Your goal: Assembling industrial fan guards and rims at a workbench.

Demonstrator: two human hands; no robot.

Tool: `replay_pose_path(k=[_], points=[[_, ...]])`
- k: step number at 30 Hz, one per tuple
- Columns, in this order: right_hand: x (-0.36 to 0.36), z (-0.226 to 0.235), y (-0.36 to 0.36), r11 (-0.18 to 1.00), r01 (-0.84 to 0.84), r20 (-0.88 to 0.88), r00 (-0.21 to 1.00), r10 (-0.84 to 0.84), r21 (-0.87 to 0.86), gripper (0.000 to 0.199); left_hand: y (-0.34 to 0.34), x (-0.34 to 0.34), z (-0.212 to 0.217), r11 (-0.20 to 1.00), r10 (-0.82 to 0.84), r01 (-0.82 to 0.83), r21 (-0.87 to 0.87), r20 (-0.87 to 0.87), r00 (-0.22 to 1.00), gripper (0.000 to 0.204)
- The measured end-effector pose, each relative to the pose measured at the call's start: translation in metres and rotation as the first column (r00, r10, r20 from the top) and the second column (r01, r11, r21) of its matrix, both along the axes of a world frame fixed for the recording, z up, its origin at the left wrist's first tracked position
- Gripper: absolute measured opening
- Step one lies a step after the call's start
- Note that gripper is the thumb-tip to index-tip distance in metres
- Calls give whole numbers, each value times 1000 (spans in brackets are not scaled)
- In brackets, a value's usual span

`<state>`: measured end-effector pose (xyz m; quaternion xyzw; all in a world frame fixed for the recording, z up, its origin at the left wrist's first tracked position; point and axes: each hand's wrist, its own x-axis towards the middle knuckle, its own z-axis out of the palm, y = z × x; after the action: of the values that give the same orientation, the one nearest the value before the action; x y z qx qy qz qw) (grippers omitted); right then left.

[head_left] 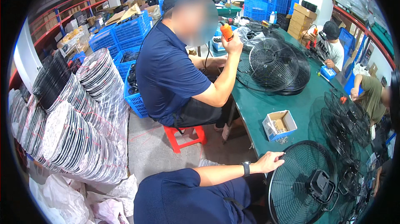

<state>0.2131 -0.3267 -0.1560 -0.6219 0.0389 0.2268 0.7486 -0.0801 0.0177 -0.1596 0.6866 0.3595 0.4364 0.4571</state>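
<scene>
My left arm, with a dark watch, stretches out to a round black fan guard [298, 178] lying on the green table. My left hand [268, 162] is at the guard's upper left rim. Its fingers are bent and drawn together, their tips touching the rim; whether they pinch a small piece there is too small to tell. A fan motor housing [321, 184] sits in the middle of the guard. Just beyond my hand stands a small open carton [279, 125], with small metal clips [283, 140] spilled beside it. My right hand is out of view.
Across the green table [254, 103], a seated co-worker raises an orange electric screwdriver [226, 31]. Stacked fan guards [271, 63] lie before them. More black fan parts [346, 119] line the right side, where other people work. Wrapped guard stacks [77, 144] stand left, near blue crates [135, 103].
</scene>
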Motion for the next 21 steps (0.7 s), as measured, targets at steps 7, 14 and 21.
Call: replay_pose_path(k=[7, 14, 21], points=[[8, -7, -3, 997, -39, 10, 999, 39, 66, 36, -1, -1, 6, 1000, -5, 4, -24, -24, 1000, 45], [-16, 28, 19, 989, 88, -63, 995, -81, 120, 37, -4, 0, 3, 999, -13, 11, -52, -23, 1000, 48], [-5, 29, 5, 959, -252, -80, 961, 263, 131, 35, -6, -2, 10, 979, -41, 14, -205, -126, 991, 54]])
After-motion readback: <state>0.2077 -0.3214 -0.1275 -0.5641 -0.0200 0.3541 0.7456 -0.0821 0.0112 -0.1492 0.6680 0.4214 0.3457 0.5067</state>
